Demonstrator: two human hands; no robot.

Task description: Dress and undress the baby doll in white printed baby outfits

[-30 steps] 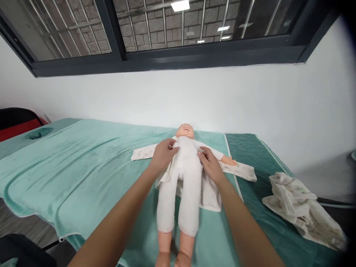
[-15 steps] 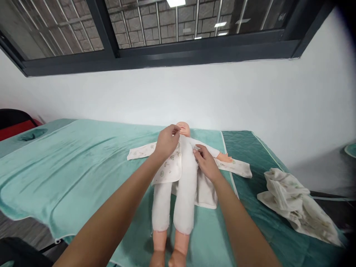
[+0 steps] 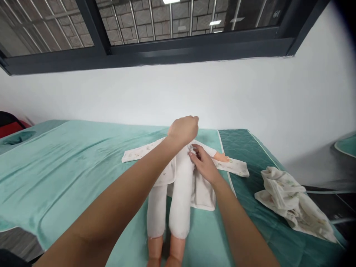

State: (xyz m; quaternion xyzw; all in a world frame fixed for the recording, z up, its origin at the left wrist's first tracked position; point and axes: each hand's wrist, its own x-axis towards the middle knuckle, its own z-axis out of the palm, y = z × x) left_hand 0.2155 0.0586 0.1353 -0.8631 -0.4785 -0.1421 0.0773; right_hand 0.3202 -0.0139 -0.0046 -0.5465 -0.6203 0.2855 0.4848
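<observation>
A baby doll lies on its back on the bed, its white padded legs (image 3: 180, 207) pointing towards me. A printed baby shirt (image 3: 164, 178) covers one side of its body; the other panel and sleeve are spread out beside and under it. The doll's bare-handed arm (image 3: 221, 157) rests over that sleeve, outside it. My left hand (image 3: 184, 129) is closed above the doll's neck and hides its head; what its fingers hold is out of sight. At the chest, my right hand (image 3: 204, 163) pinches a small bit of pale printed cloth, seemingly part of the shirt.
A light green blanket (image 3: 83, 167) covers the bed, with darker quilted fabric (image 3: 239, 148) on the right. Crumpled white printed cloth (image 3: 292, 202) lies there. Behind the bed rises a white wall (image 3: 111, 96) below a dark-framed window (image 3: 167, 52).
My left hand has moved up and to the right, across the doll's face, with its fingers curled. My right hand stays at the chest. The view has shifted slightly.
</observation>
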